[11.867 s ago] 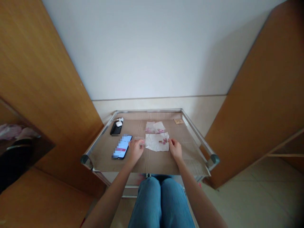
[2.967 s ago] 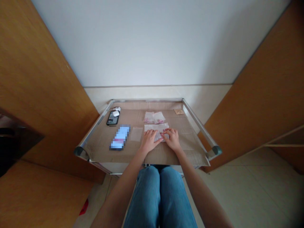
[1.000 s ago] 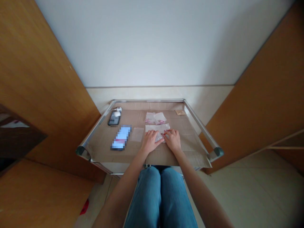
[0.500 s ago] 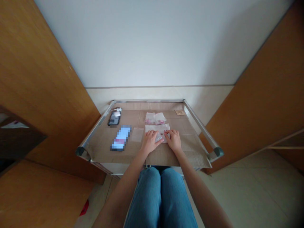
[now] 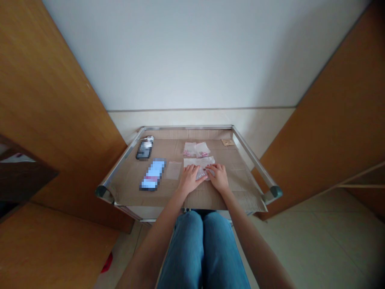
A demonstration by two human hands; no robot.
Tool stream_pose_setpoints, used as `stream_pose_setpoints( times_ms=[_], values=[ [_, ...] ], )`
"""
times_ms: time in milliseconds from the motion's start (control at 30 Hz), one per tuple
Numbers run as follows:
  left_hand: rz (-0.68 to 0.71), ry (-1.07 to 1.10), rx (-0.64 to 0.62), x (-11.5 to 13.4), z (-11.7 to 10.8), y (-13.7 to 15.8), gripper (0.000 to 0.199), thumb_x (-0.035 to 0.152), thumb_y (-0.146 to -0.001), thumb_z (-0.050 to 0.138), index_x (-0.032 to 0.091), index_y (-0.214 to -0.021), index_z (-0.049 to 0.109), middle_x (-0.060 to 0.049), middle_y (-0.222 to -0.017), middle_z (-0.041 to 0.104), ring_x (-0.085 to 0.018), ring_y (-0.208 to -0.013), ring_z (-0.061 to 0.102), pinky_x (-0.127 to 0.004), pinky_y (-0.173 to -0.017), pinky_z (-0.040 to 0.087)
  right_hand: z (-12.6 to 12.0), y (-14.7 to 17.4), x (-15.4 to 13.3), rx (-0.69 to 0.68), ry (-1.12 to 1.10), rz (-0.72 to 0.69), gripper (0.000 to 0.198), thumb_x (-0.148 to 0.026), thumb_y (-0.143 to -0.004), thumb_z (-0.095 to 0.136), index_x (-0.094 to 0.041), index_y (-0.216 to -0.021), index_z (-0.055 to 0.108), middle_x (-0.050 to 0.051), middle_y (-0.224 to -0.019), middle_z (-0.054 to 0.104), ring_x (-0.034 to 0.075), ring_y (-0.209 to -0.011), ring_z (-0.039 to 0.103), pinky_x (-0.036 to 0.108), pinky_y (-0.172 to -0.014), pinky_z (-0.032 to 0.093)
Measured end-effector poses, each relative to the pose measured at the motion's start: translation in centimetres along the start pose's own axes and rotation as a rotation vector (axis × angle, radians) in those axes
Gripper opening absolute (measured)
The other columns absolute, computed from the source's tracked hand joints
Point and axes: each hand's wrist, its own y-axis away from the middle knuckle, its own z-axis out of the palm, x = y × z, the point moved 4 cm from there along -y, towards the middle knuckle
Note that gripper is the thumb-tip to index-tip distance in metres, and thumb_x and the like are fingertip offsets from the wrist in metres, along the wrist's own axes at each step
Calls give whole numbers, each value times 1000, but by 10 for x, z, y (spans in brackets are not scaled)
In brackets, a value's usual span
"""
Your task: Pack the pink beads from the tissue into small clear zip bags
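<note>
My left hand (image 5: 190, 179) lies palm down with its fingers spread and its thumb stretched to the right. It rests over a white sheet (image 5: 199, 161) and a small clear plastic bag (image 5: 200, 173). My right hand (image 5: 219, 177) is at the sheet's right side, its fingers bent and the thumb and index tips close together. Anything between those tips is too small to name. Behind the sheet lie two clear bags with pink-red bits in them, a left bag (image 5: 190, 149) and a right bag (image 5: 202, 149). A flat clear bag (image 5: 173, 170) is left of my left hand.
A phone with a lit screen (image 5: 152, 174) and a dark device (image 5: 144, 149) lie on the left of the cardboard-covered table (image 5: 240, 184). A small tan piece (image 5: 227, 142) sits at the back right. A metal rail (image 5: 255, 162) edges the table; a wall stands behind.
My right hand's fingertips have shifted slightly left, closer to my left thumb. The left hand stays in place over the sheet and bag.
</note>
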Motion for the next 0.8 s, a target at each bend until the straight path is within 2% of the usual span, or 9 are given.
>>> stream_pose_setpoints(
  times_ms=[133, 367, 533, 800],
  values=[
    [2, 8, -5, 0, 0, -1, 42, 54, -81, 46, 20, -106, 51, -7, -96, 57, -23, -93, 51, -37, -81, 40, 1, 1, -2, -30, 108, 27, 24, -30, -85, 50, -24, -102, 66, 8, -105, 58, 23, -98, 44, 34, -81, 35],
    [-22, 63, 73, -2, -4, 0, 43, 50, -85, 42, 19, -116, 44, -8, -103, 57, -22, -97, 52, -38, -85, 40, -2, 1, -6, -30, 159, 46, 20, -31, -84, 52, -23, -95, 66, 9, -106, 56, 24, -99, 42, 33, -80, 34],
    [12, 34, 28, 0, -3, 0, 41, 51, -83, 46, 19, -108, 48, -7, -98, 58, -23, -94, 51, -37, -82, 40, 0, 1, -7, -49, 176, 34, 23, -31, -84, 51, -24, -101, 65, 9, -109, 56, 24, -100, 41, 33, -80, 34],
    [8, 26, 19, 2, -4, -1, 39, 51, -83, 46, 19, -105, 50, -7, -96, 58, -22, -93, 51, -37, -82, 40, -2, 2, -11, -32, 219, 48, 19, -32, -84, 51, -23, -93, 66, 8, -107, 56, 24, -99, 41, 33, -80, 35]
  ],
)
